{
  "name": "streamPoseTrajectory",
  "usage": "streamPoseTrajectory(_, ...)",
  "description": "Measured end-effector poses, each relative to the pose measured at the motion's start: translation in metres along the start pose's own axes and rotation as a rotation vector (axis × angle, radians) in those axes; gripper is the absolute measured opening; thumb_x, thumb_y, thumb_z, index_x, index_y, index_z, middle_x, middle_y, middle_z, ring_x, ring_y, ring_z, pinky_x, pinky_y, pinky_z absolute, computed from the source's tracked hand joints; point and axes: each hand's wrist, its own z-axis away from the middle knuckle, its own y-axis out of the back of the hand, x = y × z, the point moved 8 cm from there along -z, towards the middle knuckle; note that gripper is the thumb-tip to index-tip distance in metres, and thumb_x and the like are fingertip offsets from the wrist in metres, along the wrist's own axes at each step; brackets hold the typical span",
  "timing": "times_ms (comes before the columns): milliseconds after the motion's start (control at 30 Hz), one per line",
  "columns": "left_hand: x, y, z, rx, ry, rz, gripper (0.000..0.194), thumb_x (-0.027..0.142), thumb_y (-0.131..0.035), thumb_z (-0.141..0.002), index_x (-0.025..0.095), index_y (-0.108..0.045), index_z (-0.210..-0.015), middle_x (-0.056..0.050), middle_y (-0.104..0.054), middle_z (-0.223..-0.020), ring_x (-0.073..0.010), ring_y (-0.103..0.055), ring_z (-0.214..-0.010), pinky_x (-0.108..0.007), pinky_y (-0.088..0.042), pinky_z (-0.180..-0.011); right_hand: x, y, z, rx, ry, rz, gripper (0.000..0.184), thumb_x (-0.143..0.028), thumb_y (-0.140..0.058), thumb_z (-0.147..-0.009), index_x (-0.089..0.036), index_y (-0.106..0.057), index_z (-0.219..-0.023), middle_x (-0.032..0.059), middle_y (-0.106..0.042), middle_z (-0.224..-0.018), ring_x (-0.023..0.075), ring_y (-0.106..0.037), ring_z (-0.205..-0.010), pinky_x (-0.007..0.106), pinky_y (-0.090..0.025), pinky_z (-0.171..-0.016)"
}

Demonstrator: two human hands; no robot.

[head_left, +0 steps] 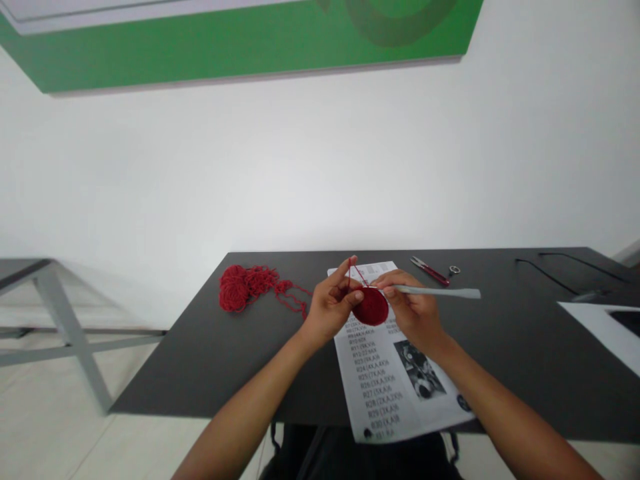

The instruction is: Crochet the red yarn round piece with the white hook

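Between my hands is a round piece of red crochet (371,307), held above a printed pattern sheet (370,380). My left hand (333,300) pinches its left edge with the thumb, and red yarn runs over the raised index finger down to the work. My right hand (410,310) grips a crochet hook (440,291) with a grey handle that points out to the right. The hook's tip lies at the top edge of the crochet, partly hidden by fingers. A loose strand leads from my left hand to a ball of red yarn (234,289) on the table.
On the dark table (240,373), small scissors with red handles (431,271) lie behind my right hand, beside a small metal ring (454,270). Glasses (575,280) and a white sheet (600,327) are at the right. A white wall (300,167) rises behind the table.
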Motion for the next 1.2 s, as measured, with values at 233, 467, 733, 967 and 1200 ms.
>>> streamPoseTrajectory(233,0.003,-0.001,0.0,-0.032,-0.051,-0.072,0.073,0.036,-0.081,-0.081,0.021,-0.054,-0.147,0.0,-0.065,-0.075,-0.0096,-0.053,-0.063,-0.022,-0.043,-0.058,-0.002,-0.001,0.001,-0.017,0.04,0.074,0.018,-0.035,-0.057,-0.1,-0.023,-0.068,-0.094,0.0055,-0.071,-0.092,0.0209,-0.069,-0.089,0.038,-0.057,-0.081)
streamPoseTrajectory(467,0.003,0.002,0.003,-0.017,-0.147,-0.178,0.068,0.03,-0.075,-0.087,0.021,-0.051,-0.149,0.001,-0.065,-0.075,-0.0087,-0.052,-0.062,-0.021,-0.044,-0.059,-0.013,-0.005,0.003,-0.042,0.169,0.227,0.01,-0.025,-0.057,-0.099,-0.024,-0.067,-0.097,0.0049,-0.072,-0.094,0.0203,-0.07,-0.09,0.037,-0.058,-0.082)
streamPoseTrajectory(733,0.016,0.001,0.01,0.024,-0.306,-0.415,0.063,0.023,-0.07,-0.09,0.022,-0.05,-0.15,0.0,-0.069,-0.079,-0.0083,-0.053,-0.062,-0.02,-0.046,-0.061,-0.025,-0.009,0.008,-0.046,0.325,0.309,0.014,-0.014,-0.058,-0.097,-0.024,-0.064,-0.104,0.0056,-0.071,-0.099,0.0194,-0.07,-0.097,0.037,-0.061,-0.087)
streamPoseTrajectory(967,0.025,-0.001,0.015,0.066,-0.454,-0.604,0.063,0.018,-0.069,-0.09,0.025,-0.049,-0.15,0.001,-0.07,-0.081,-0.0084,-0.058,-0.066,-0.02,-0.051,-0.065,-0.027,-0.016,0.012,-0.116,0.45,0.336,0.022,-0.008,-0.06,-0.093,-0.024,-0.064,-0.108,0.0075,-0.07,-0.104,0.022,-0.068,-0.099,0.043,-0.061,-0.089)
streamPoseTrajectory(1200,0.032,-0.007,0.021,0.054,-0.61,-0.773,0.069,0.012,-0.065,-0.091,0.031,-0.042,-0.154,-0.002,-0.071,-0.092,-0.0116,-0.059,-0.075,-0.024,-0.053,-0.069,-0.029,-0.019,0.011,-0.116,0.455,0.361,0.02,-0.008,-0.06,-0.093,-0.023,-0.065,-0.105,0.0082,-0.069,-0.103,0.0234,-0.066,-0.099,0.044,-0.059,-0.087)
